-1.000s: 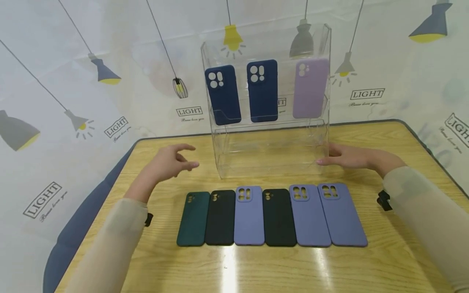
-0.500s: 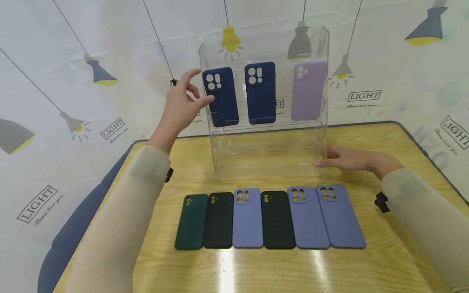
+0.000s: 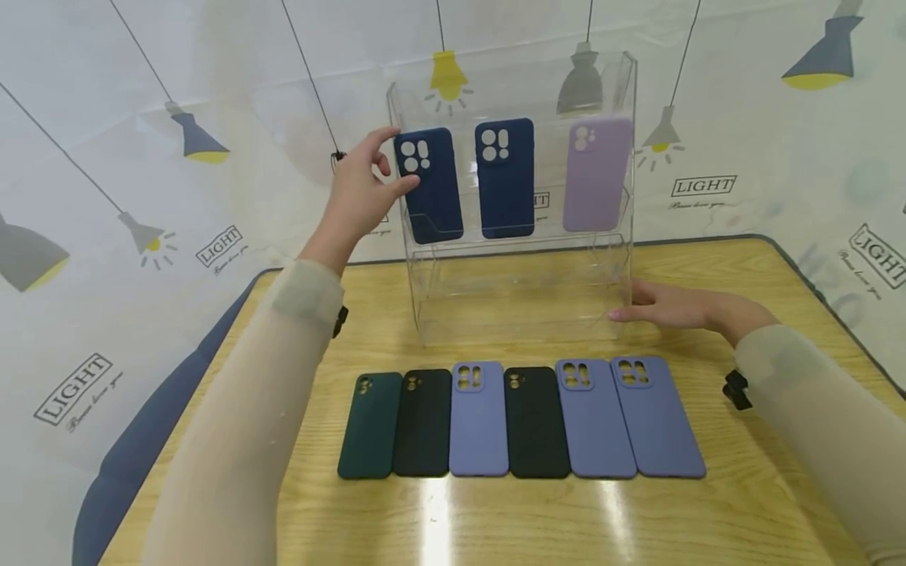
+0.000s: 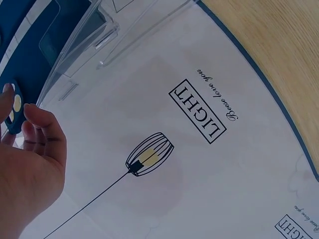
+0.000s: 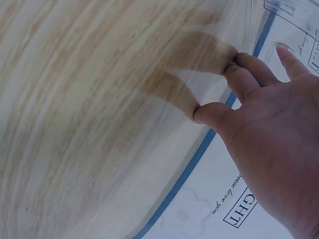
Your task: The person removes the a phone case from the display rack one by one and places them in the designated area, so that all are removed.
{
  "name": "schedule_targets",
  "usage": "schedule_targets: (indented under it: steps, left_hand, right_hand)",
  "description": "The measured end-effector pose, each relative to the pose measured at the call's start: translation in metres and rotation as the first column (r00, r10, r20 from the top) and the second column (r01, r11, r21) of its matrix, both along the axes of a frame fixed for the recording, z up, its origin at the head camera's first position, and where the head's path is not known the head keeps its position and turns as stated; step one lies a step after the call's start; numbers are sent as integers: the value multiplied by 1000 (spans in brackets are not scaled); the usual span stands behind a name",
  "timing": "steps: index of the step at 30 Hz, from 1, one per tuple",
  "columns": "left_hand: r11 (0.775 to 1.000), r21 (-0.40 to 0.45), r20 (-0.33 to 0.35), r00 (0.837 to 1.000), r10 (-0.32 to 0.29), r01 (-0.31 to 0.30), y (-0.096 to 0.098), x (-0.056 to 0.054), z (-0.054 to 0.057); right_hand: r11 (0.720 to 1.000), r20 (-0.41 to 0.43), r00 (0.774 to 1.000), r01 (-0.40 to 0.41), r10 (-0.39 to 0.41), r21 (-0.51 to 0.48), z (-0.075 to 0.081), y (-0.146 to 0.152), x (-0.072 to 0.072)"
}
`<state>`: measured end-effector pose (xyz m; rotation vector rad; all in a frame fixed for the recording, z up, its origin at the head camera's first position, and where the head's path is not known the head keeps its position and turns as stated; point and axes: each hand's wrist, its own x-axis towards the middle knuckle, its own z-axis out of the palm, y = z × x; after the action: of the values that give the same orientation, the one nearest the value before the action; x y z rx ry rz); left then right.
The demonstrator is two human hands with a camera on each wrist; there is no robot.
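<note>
The boxed word "LIGHT" is printed repeatedly on the pale wall covering, with "Beese love you" lettered in script beneath it; one is seen partly through the clear stand, another is cut to "GHT" in the right-wrist view.

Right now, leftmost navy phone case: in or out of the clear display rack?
In: the navy phone case has its lower end behind a front lip of the clear display rack.
</note>
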<state>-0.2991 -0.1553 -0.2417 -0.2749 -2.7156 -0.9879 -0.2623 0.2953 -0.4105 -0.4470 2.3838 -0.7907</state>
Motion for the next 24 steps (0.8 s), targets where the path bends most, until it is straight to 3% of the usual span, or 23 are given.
schedule_targets:
  steps: [5, 13, 19, 24]
  left_hand:
    - [1000, 2, -4, 1000, 1, -1, 1, -2, -5]
    - [1000, 5, -93, 996, 9, -9, 1, -3, -12]
    - [1000, 25, -182, 983, 18, -13, 1, -4, -15]
    - [999, 34, -185, 982, 20, -14, 2, -3, -16]
  right_hand:
    - [1000, -1, 1000, 5, -5, 4, -3, 2, -1]
    - [1000, -4, 1000, 8, -8, -5, -1, 2, 1]
    - [1000, -7, 1000, 8, -8, 3, 0, 1, 2]
    - [1000, -7, 1000, 12, -12, 4, -2, 2, 1]
